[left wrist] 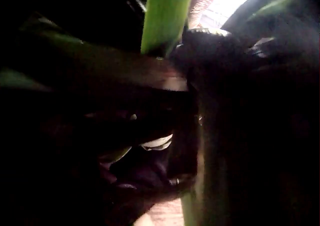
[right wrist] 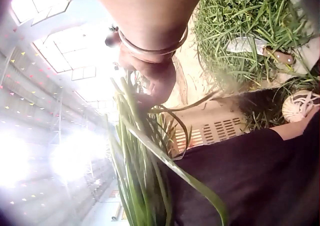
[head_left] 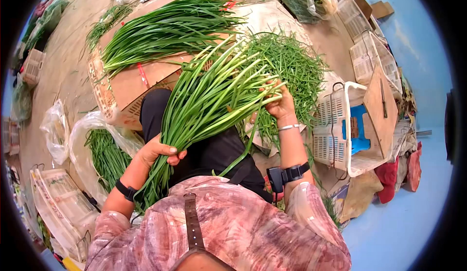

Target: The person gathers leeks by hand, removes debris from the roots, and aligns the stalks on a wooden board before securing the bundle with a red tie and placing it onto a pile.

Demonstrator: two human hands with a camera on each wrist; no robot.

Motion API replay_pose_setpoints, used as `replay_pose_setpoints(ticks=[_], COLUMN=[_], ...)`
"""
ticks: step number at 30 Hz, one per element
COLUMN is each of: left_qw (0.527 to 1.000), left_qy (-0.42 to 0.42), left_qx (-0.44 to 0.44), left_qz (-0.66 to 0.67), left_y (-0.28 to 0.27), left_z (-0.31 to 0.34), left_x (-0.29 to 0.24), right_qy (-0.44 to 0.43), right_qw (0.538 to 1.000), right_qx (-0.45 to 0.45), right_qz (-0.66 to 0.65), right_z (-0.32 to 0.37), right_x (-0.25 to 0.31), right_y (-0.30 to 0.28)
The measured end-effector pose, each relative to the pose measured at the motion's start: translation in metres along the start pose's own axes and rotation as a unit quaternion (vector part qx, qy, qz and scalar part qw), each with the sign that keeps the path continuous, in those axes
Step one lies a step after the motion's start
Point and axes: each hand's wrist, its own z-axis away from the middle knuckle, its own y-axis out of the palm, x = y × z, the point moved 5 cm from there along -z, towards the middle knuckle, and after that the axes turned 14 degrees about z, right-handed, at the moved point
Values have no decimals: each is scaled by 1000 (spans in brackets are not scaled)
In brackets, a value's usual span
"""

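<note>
A big loose bunch of garlic chives [head_left: 209, 96] lies across my lap, pale stalk ends to the right, dark leaf ends toward my left forearm. My left hand [head_left: 160, 152] grips the leafy part, thumb on top. The left wrist view is mostly dark, crossed by one bright green leaf [left wrist: 167, 18]. At the pale ends, my right hand [head_left: 281, 103] holds stalks between curled fingers. In the right wrist view that hand [right wrist: 152, 81] is over the stalks [right wrist: 140, 161], and one long leaf hangs loose to the side.
More chives [head_left: 165, 30] lie on a cardboard-topped crate [head_left: 114, 101] ahead. Cut green trimmings [head_left: 292, 67] are heaped to the right, with a knife [right wrist: 280, 56] on them. A white crate [head_left: 335, 130] stands at right. At left, a plastic bag [head_left: 82, 135] holds chives [head_left: 109, 159].
</note>
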Motion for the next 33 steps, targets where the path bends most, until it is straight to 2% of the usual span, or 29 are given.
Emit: replay_pose_setpoints(ticks=[2,5,7,10,11,13,14,15,17,18,20,21,23,25,26,27,29,33], left_qw=[1000,999,998,997,997,993,995,995,994,994,994,994,993,993,992,992,991,992], left_qy=[14,37,44,61,63,65,63,63,54,54,51,52,46,42,42,43,42,40], left_qx=[-9,-27,-27,-15,-19,-89,-68,-68,-78,-80,-74,-71,-82,-84,-86,-86,-92,-88], left_qz=[15,28,27,-40,-39,-40,-41,-39,-45,-44,-66,-67,-72,-78,-82,-83,-90,-86], left_y=[-1,2,5,13,14,8,5,2,-1,-2,-1,0,-1,-1,-2,-1,0,-5], left_z=[2,9,16,26,27,21,18,17,21,23,18,15,17,16,16,16,17,17], left_x=[0,-2,-6,-20,-17,-11,-10,-10,-9,-8,-10,-12,-11,-10,-11,-11,-12,-12], right_qy=[22,-23,-36,-55,-68,-65,-77,-124,-254,-252,-255,-192,-106,-110,-92,-93,-123,-113], right_qw=[999,989,977,963,961,961,967,962,957,958,928,919,890,788,721,721,599,617], right_qx=[30,-37,12,23,-32,22,-40,-51,-43,-43,-154,-172,-91,-104,-101,-100,-91,-117], right_qz=[21,139,210,263,266,268,241,237,131,129,223,297,435,597,679,679,786,770], right_z=[-1,-2,1,13,15,6,9,12,18,17,24,22,9,-4,-10,-15,-24,-37], right_x=[0,12,18,33,35,43,51,64,97,100,115,107,83,64,61,57,49,36], right_y=[8,13,29,58,69,40,34,28,8,0,8,21,65,89,95,97,103,78])
